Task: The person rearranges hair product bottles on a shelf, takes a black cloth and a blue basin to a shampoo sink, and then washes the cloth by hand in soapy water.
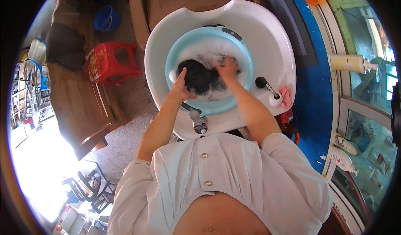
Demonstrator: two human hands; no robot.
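A bundle of wet black cloth (197,76) lies in a light-blue plastic basin (170,58) filled with white soap suds (200,48). The basin stands inside a white ceramic wash sink (272,31). At the cloth's left side is my left hand (182,86), thumb and fingers apart, its fingertips against the fabric. My right hand (228,69) is spread over the suds and darker wet fabric at the right of the bundle. Motion blurs it, and part of the cloth there is hidden by foam.
A chrome faucet (199,122) rises at the sink's near edge. On the right are a shower head (260,82) and a pink cloth (285,97). Pump bottles (347,63) line the window ledge. To the left stand a red plastic stool (116,62), a blue bucket (106,18) and a wooden table (75,94).
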